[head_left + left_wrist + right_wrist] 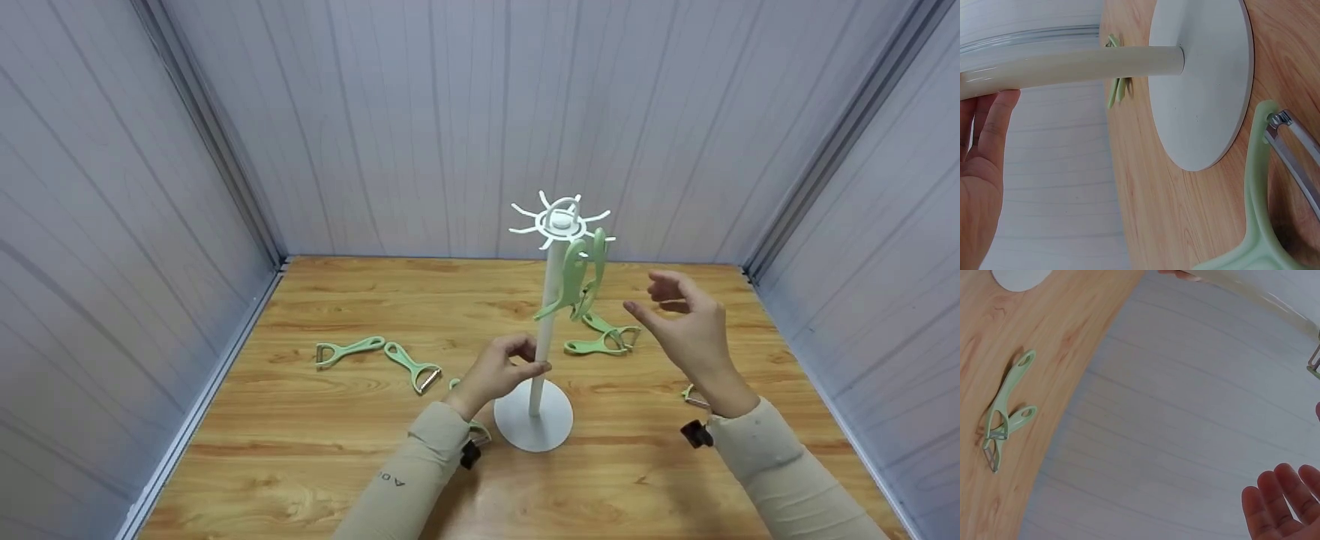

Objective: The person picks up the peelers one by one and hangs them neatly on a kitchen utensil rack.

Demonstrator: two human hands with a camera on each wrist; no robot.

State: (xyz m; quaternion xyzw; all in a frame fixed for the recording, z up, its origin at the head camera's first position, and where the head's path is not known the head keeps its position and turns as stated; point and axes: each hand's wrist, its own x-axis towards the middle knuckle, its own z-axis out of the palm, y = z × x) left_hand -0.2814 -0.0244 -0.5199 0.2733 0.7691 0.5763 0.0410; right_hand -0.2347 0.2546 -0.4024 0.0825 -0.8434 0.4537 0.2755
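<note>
A white stand (550,300) with a ring of hooks on top rises from a round base (517,424). My left hand (495,371) grips its pole low down, thumb and fingers about it. From the hooks on the right side hang two green vegetable peelers, a nearer peeler (572,277) and a farther peeler (599,259). My right hand (694,322) is in the air to the right of them, fingers loosely bent and apart from the thumb, holding nothing. In the right wrist view its fingers (1275,500) show with no thing against them.
Two overlapping peelers (600,345) lie right of the pole. A peeler (349,349) and another peeler (412,366) lie on the left. One more peeler (1258,185) is near the base, partly behind my left forearm; another peeler (696,396) shows beside my right wrist. Panel walls (375,127) enclose the table.
</note>
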